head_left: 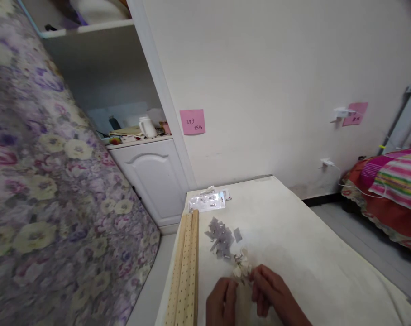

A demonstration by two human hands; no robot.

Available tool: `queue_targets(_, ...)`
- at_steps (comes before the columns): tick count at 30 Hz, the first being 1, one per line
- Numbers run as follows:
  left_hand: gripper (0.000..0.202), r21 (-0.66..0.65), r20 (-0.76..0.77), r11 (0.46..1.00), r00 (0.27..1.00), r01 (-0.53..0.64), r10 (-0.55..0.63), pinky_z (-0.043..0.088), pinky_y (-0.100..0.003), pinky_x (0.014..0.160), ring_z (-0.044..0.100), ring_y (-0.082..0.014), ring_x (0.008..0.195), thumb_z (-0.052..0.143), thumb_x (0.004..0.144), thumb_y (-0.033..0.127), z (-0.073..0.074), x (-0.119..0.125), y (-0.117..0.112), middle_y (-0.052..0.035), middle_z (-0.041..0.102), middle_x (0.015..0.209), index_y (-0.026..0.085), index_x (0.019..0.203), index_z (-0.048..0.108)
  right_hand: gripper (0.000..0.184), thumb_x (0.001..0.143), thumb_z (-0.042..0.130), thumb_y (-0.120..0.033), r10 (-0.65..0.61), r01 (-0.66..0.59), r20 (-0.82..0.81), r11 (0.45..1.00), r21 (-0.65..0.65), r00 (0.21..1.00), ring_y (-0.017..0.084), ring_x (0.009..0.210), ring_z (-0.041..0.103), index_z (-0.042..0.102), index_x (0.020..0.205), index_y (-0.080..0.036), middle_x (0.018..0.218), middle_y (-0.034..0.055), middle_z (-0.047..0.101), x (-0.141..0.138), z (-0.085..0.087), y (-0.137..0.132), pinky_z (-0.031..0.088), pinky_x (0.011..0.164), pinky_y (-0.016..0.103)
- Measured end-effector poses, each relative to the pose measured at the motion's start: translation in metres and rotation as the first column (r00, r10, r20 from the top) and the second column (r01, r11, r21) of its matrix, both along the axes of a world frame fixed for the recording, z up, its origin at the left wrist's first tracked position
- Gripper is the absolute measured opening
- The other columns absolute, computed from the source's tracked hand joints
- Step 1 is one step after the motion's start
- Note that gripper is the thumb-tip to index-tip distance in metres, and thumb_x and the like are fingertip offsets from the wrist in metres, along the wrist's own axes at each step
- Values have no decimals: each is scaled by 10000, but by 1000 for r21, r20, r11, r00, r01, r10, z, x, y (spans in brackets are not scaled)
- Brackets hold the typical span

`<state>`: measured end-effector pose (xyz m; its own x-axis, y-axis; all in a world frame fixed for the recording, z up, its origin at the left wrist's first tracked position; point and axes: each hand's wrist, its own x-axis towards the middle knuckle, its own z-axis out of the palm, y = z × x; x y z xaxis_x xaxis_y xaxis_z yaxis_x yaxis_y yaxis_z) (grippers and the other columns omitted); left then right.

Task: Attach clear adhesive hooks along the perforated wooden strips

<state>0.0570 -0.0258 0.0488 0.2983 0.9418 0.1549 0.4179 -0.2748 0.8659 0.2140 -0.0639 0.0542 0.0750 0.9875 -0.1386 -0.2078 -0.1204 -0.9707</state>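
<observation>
Both my hands are low at the near edge of a white table. My left hand and my right hand have their fingers curled together around a small pale plastic piece held between them. Just beyond them lies a pile of several small grey metal plates. Two long wooden strips with rows of holes lie along the table's left edge, beside my left hand.
Clear plastic packets lie at the table's far end. A floral mattress leans on the left. A white cabinet stands behind, pink notes stick on the wall, a striped bed lies right.
</observation>
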Motion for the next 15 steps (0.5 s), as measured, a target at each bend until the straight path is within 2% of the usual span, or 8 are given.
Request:
queue_targets(3,499,-53,111,998,993,-35,41,414,-257,650,537,-161,668,301,905,560,49,4,7,9,541,633,198,716,588,531,815,404,-682,-70,72,-35,995,72,997,98,387,535,533,816,-167,583,-8,598,14,32,7,366,377,190)
queue_targets(6,592,-76,184,995,980,-61,74,410,-288,732,550,-170,681,194,924,562,77,7,13,9,540,618,197,727,616,616,842,285,-705,-71,75,-48,995,68,996,86,340,498,559,778,-156,517,-4,591,27,56,14,323,349,176)
queue_targets(10,698,-68,200,997,979,-30,43,405,-299,735,557,-173,658,89,928,555,90,10,24,6,522,558,198,684,638,755,839,128,-734,-36,36,-9,998,48,999,62,279,421,565,655,-147,438,12,574,41,75,23,255,323,166)
queue_targets(15,731,-65,196,996,978,-53,65,409,-296,705,556,-173,619,84,922,569,91,8,37,0,515,496,195,621,634,795,824,94,-750,-62,57,85,997,55,994,57,260,392,563,599,-149,392,8,547,54,81,31,228,315,166)
